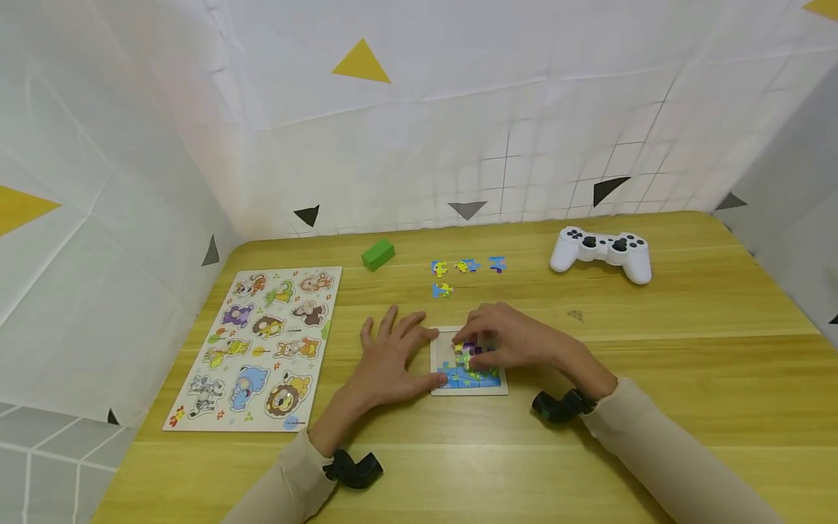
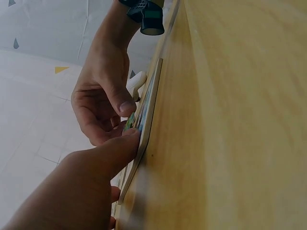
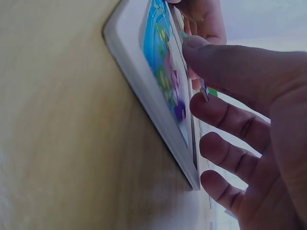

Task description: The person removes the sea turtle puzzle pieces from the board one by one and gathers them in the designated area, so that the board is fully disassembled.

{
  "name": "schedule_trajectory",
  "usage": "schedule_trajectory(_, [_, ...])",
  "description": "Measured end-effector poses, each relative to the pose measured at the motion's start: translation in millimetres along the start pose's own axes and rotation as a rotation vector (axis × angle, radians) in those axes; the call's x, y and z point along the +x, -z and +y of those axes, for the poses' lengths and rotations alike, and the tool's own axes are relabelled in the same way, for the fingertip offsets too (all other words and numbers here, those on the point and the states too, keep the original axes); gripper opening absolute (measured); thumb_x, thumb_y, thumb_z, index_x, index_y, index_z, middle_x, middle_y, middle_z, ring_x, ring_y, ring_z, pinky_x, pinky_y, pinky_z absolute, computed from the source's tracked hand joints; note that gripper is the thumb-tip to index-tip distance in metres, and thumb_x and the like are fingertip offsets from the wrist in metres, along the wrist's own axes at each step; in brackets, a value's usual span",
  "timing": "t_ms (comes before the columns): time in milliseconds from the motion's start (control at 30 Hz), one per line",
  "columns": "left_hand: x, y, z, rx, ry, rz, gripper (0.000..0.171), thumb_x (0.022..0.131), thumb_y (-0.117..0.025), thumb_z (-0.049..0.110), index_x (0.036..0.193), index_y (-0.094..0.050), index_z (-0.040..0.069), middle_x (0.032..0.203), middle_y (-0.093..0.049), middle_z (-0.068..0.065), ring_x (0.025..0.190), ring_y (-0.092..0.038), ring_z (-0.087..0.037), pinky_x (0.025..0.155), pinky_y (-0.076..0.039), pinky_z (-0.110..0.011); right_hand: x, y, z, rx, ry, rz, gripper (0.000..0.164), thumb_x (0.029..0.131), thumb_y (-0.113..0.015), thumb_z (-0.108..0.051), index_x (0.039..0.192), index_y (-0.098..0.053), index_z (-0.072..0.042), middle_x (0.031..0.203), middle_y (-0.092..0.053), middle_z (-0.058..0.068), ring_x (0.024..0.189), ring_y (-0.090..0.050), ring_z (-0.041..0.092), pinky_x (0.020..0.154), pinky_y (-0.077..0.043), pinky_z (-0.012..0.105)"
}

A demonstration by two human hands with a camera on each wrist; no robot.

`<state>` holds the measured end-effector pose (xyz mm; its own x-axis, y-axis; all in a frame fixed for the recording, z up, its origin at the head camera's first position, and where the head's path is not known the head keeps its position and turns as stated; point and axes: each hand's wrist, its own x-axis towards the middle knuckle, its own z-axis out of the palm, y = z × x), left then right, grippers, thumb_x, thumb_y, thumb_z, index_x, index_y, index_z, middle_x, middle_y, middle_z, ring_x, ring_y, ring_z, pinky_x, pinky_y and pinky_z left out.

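A small framed jigsaw puzzle (image 1: 468, 391) lies on the table, with blue and green pieces fitted along its near side. My left hand (image 1: 388, 364) lies flat at its left, fingers spread. The left thumb rests on the puzzle's near left corner and a fingertip touches the upper left of the frame. Over the puzzle, my right hand (image 1: 507, 336) pinches a puzzle piece (image 2: 129, 122) between thumb and fingers. In the right wrist view that piece shows only as a thin edge by the index fingertip. The right hand hides part of the puzzle's far right side.
Several loose puzzle pieces (image 1: 442, 290) lie beyond the frame. A green block (image 1: 378, 255) sits at the back, left of them. To the left is an animal peg board (image 1: 252, 349); a white game controller (image 1: 601, 251) lies back right. White cloth (image 1: 419, 160) surrounds the table.
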<state>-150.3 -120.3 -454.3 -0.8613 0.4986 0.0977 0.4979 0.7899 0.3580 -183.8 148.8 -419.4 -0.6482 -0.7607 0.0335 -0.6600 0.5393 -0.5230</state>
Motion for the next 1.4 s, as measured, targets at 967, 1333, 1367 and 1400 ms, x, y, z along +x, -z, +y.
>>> schedule_trajectory(967, [-1.7,1.0,-3.3,0.016,0.009,0.007,0.072,0.081,-0.064,0.073,0.142,-0.055,0.036,0.163,-0.038,0.002,0.156,-0.016,-0.043,0.114,-0.009,-0.075,-6.2,13.8,48.6,0.124,-0.154,0.201,0.037,0.091,-0.078,-0.021,0.126,-0.07,-0.012,0.103,-0.07,-0.002,0.09,-0.06,0.015,0.081,-0.051,0.033])
schedule_trajectory(1333, [-1.4,1.0,-0.8,0.008,0.004,0.007,0.072,0.08,-0.064,0.073,0.141,-0.055,0.035,0.163,-0.038,0.002,0.156,-0.016,-0.044,0.114,-0.009,-0.075,10.6,19.0,52.7,-0.002,-0.176,0.175,0.037,0.094,-0.074,-0.02,0.128,-0.068,-0.007,0.107,-0.068,0.004,0.093,-0.058,0.018,0.085,-0.051,0.038])
schedule_trajectory(1367, [-1.3,0.8,-0.3,0.006,0.002,0.006,0.072,0.08,-0.064,0.073,0.141,-0.055,0.035,0.163,-0.038,0.002,0.156,-0.016,-0.045,0.114,-0.009,-0.076,12.3,19.6,53.0,-0.011,-0.177,0.174,0.037,0.094,-0.073,-0.021,0.128,-0.067,-0.007,0.106,-0.067,0.005,0.092,-0.058,0.018,0.084,-0.05,0.038])
schedule_trajectory(1400, [-1.1,0.6,0.2,0.003,-0.002,0.008,0.072,0.08,-0.065,0.073,0.141,-0.056,0.034,0.163,-0.038,0.001,0.156,-0.017,-0.045,0.113,-0.009,-0.076,13.9,20.2,53.4,-0.018,-0.177,0.171,0.037,0.094,-0.073,-0.021,0.127,-0.068,-0.006,0.105,-0.066,0.005,0.091,-0.057,0.019,0.083,-0.05,0.038])
